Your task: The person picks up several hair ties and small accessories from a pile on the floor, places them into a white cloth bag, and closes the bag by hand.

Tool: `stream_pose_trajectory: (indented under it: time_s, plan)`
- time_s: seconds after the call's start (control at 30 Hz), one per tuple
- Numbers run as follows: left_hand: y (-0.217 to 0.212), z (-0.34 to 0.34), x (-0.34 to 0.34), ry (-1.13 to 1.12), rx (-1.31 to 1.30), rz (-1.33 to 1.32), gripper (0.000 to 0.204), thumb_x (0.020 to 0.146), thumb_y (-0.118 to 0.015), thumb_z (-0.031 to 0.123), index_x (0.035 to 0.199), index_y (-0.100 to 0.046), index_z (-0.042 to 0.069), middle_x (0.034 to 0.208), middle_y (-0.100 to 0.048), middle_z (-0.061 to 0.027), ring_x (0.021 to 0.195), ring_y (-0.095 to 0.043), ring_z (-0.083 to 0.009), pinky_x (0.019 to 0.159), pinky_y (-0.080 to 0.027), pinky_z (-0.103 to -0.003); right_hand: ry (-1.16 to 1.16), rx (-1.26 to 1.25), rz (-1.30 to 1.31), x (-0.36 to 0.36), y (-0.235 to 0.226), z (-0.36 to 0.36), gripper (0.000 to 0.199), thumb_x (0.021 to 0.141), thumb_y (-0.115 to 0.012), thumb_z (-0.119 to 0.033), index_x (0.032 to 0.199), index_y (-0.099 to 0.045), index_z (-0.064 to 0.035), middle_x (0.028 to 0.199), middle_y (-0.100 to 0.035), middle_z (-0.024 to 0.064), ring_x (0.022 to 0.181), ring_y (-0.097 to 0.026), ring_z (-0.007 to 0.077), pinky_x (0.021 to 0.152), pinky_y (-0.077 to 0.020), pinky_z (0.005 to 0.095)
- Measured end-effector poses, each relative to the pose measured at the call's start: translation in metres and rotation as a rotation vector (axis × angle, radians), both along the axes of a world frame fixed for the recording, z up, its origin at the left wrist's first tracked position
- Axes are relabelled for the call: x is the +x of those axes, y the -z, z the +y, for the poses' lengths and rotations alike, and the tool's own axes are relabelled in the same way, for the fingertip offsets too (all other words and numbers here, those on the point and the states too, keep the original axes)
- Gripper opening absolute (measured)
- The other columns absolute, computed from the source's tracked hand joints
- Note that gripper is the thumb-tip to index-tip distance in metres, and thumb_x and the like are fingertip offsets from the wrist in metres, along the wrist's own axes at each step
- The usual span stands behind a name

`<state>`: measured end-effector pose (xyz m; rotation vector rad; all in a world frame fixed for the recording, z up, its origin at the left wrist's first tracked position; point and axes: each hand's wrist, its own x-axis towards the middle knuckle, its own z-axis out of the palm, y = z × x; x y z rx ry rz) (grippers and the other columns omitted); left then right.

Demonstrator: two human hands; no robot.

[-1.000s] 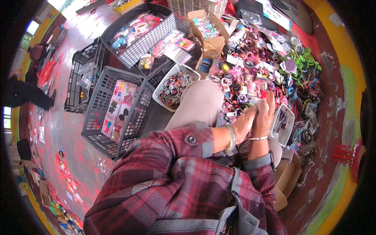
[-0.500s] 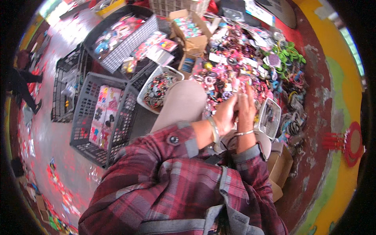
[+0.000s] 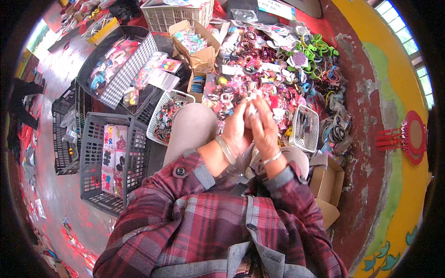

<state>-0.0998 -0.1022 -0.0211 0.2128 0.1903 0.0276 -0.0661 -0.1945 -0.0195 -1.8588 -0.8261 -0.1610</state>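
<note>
Seated person viewed from above, both hands raised together over the lap; the left hand (image 3: pixel 235 127) and right hand (image 3: pixel 265 127) meet fingertip to fingertip, pinching a small pale item (image 3: pixel 251 107) between them, too small to identify; the close, two-handed hold suggests fine work on a small piece, kept near the body for control. A bangle circles the left wrist, a thin bracelet the right; plaid sleeves (image 3: pixel 199 185) enter from the lower edge. Just beyond the hands lies a heap of colourful hair accessories (image 3: pixel 259 69) spread on the floor, within easy reach; a small white basket of clips (image 3: pixel 306 127) sits just beside the right hand, and a white basket of bands (image 3: pixel 168 118) rests by the left knee, apparently as sorting containers. A grey crate (image 3: pixel 113 162) holding carded items stands to the left; an open cardboard box (image 3: pixel 327 185) stands to the right.
</note>
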Motion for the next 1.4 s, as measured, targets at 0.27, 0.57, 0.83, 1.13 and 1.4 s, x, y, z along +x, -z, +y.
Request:
stream_pose_trajectory:
  time_s: [0.27, 0.57, 0.83, 1.13, 1.4]
  plan:
    - [0.009, -0.015, -0.003, 0.071, 0.007, -0.040, 0.036, 0.094, -0.038, 0.036, 0.115, -0.049, 0.009, 0.109, -0.055, -0.0036, 0.101, -0.052, -0.0172, 0.090, -0.041, -0.033, 0.149, -0.036, -0.111, 0.009, -0.014, 0.019, 0.038, 0.083, -0.054, -0.016, 0.117, -0.051, 0.0003, 0.127, -0.045, 0.0233, 0.119, -0.041, 0.0369, 0.102, -0.0303, 0.0399]
    - [0.016, 0.005, 0.003, -0.117, 0.549, -0.310, 0.045, 0.093, -0.041, 0.025, 0.132, -0.035, 0.004, 0.129, -0.045, -0.0109, 0.116, -0.044, -0.0202, 0.098, -0.034, -0.030, -0.070, -0.118, -0.320, -0.024, -0.018, 0.014, 0.036, 0.084, -0.051, -0.007, 0.119, -0.052, -0.0014, 0.125, -0.046, 0.0230, 0.121, -0.039, 0.0377, 0.102, -0.0297, 0.0415]
    - [0.003, 0.003, 0.003, -0.061, 0.170, -0.010, 0.046, 0.095, -0.033, 0.034, 0.131, -0.037, 0.005, 0.129, -0.046, -0.0108, 0.119, -0.043, -0.0220, 0.100, -0.033, -0.034, 0.045, -0.025, 0.003, -0.005, 0.000, 0.005, 0.041, 0.083, -0.051, -0.008, 0.124, -0.050, -0.0042, 0.134, -0.039, 0.0207, 0.127, -0.034, 0.0331, 0.105, -0.0262, 0.0366]
    - [0.021, -0.003, -0.001, 0.110, -0.029, -0.054, 0.041, 0.094, -0.034, 0.036, 0.122, -0.046, 0.008, 0.121, -0.051, -0.0069, 0.111, -0.049, -0.0229, 0.097, -0.037, -0.036, 0.206, -0.280, -0.344, 0.008, -0.022, 0.019, 0.038, 0.082, -0.053, -0.021, 0.117, -0.055, -0.0067, 0.128, -0.043, 0.0223, 0.122, -0.036, 0.0401, 0.103, -0.0253, 0.0475]
    - [0.024, 0.008, 0.003, -0.123, 0.764, -0.183, 0.044, 0.095, -0.030, 0.032, 0.131, -0.037, 0.008, 0.131, -0.043, -0.0085, 0.120, -0.040, -0.0226, 0.104, -0.027, -0.034, -0.056, -0.250, -0.322, -0.035, -0.039, 0.017, 0.033, 0.082, -0.050, -0.010, 0.114, -0.057, -0.0059, 0.126, -0.046, 0.0192, 0.125, -0.035, 0.0388, 0.105, -0.0256, 0.0457]
